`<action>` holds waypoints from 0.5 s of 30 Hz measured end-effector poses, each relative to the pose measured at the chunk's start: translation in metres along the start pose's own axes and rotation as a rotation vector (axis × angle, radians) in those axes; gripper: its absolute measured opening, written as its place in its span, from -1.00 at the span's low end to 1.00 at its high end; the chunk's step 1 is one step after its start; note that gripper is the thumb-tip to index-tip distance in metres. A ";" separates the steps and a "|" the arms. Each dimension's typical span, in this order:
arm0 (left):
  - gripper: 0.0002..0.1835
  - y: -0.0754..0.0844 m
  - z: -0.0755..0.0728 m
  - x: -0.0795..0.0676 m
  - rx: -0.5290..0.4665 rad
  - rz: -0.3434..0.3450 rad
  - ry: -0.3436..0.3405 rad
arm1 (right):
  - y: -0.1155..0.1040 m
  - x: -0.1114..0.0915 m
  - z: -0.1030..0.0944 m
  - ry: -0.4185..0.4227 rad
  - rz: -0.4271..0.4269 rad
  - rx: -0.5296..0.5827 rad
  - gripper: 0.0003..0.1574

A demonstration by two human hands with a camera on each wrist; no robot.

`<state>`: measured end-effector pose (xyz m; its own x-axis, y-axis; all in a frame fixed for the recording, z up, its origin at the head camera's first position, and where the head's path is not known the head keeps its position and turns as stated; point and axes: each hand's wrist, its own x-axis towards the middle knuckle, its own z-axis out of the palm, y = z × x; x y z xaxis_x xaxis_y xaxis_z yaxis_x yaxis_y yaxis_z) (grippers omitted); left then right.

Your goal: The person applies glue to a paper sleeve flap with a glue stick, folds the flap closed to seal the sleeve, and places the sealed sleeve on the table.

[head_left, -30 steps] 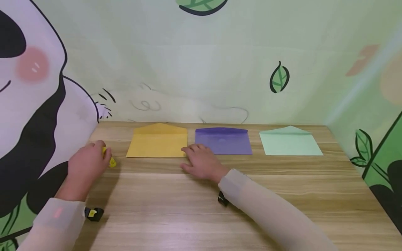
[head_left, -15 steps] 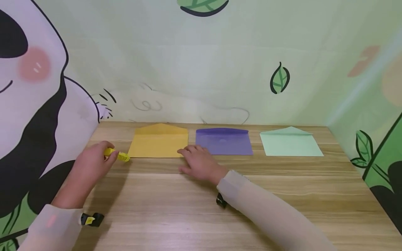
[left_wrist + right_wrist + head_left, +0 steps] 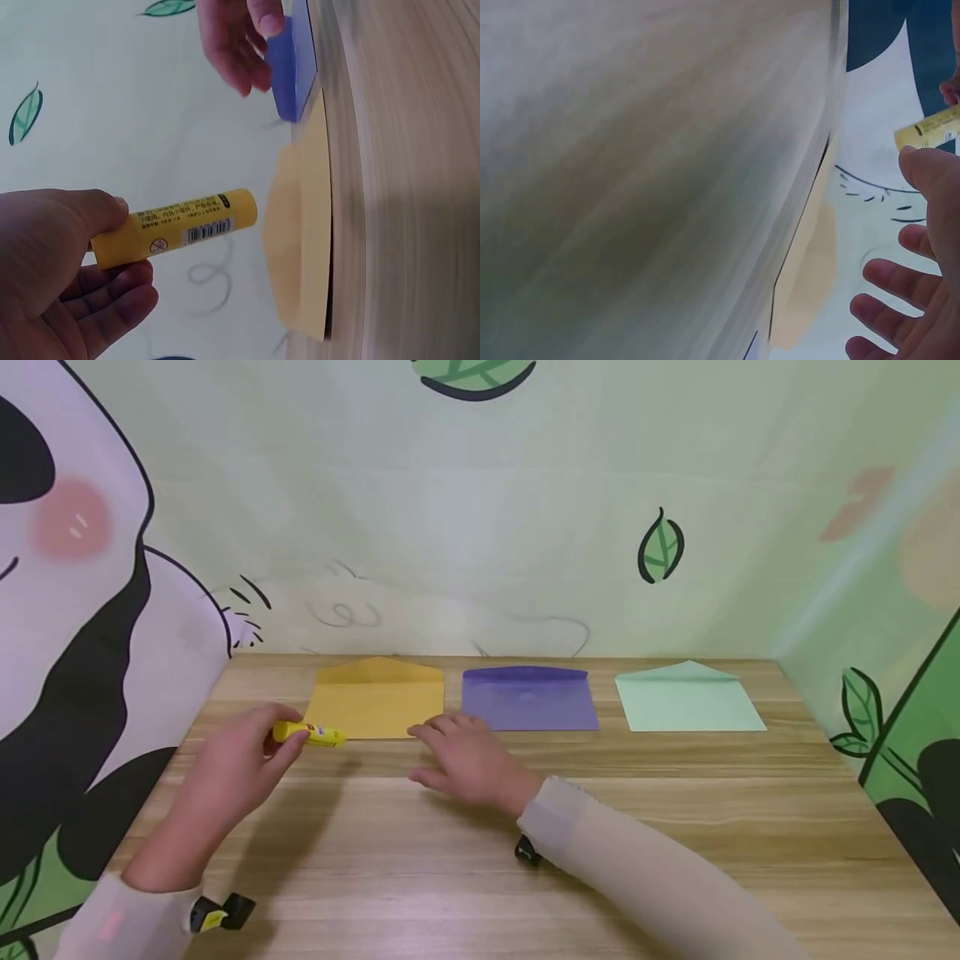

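My left hand point(image 3: 243, 760) pinches a yellow glue stick point(image 3: 315, 734) between thumb and fingers, above the table by the front edge of the yellow envelope point(image 3: 375, 706). In the left wrist view the glue stick point(image 3: 184, 225) shows printed text and a barcode, and its free end points toward that envelope. My right hand point(image 3: 472, 760) is held over the table with spread fingers, near the yellow envelope's right corner and the purple envelope point(image 3: 532, 703). The right wrist view shows its fingers point(image 3: 900, 281) apart, holding nothing. Both envelopes have their flaps raised toward the wall.
A mint green envelope point(image 3: 693, 706) lies at the right end of the row, flap up. The wooden table point(image 3: 420, 877) meets a printed cloth wall point(image 3: 450, 527) just behind the envelopes. Panda and leaf drawings cover the cloth.
My left hand has moved right with the glue stick, whose end now reaches the yellow envelope's front edge in the head view. My right hand has shifted slightly left.
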<state>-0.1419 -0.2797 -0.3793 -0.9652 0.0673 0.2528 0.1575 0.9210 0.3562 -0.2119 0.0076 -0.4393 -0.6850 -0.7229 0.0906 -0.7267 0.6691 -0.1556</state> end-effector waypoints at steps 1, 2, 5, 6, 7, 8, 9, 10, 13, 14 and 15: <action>-0.68 0.003 0.000 -0.001 -0.006 0.010 0.000 | -0.001 -0.001 -0.001 0.007 -0.008 0.003 -0.21; -0.68 0.005 0.000 -0.002 -0.015 0.020 0.001 | -0.002 -0.002 -0.001 0.012 -0.015 0.003 -0.21; -0.69 0.011 0.000 -0.003 -0.025 0.057 0.008 | -0.005 -0.005 -0.004 0.025 -0.037 0.007 -0.21; -0.69 0.012 0.001 -0.002 -0.022 0.068 0.010 | -0.005 -0.005 -0.005 0.030 -0.044 0.007 -0.21; -0.69 0.014 0.001 -0.002 -0.020 0.076 0.012 | -0.006 -0.006 -0.006 0.034 -0.050 0.011 -0.21; -0.69 0.015 0.002 -0.002 -0.017 0.085 0.013 | -0.006 -0.007 -0.007 0.039 -0.054 0.015 -0.21; -0.69 0.016 0.003 -0.002 -0.012 0.096 0.019 | -0.007 -0.007 -0.008 0.045 -0.059 0.015 -0.22; -0.69 0.018 0.004 -0.002 -0.011 0.107 0.023 | -0.007 -0.008 -0.008 0.051 -0.063 0.017 -0.22; -0.70 0.022 0.009 -0.002 -0.029 0.145 0.040 | -0.007 -0.010 -0.010 0.064 -0.065 0.019 -0.21; -0.71 0.024 0.010 -0.003 -0.037 0.162 0.050 | -0.007 -0.011 -0.010 0.066 -0.064 0.018 -0.21; -0.71 0.026 0.012 -0.004 -0.046 0.181 0.063 | -0.007 -0.012 -0.011 0.068 -0.063 0.018 -0.21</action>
<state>-0.1365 -0.2516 -0.3820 -0.9055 0.2049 0.3715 0.3381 0.8774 0.3402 -0.1990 0.0132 -0.4288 -0.6404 -0.7497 0.1670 -0.7678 0.6191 -0.1650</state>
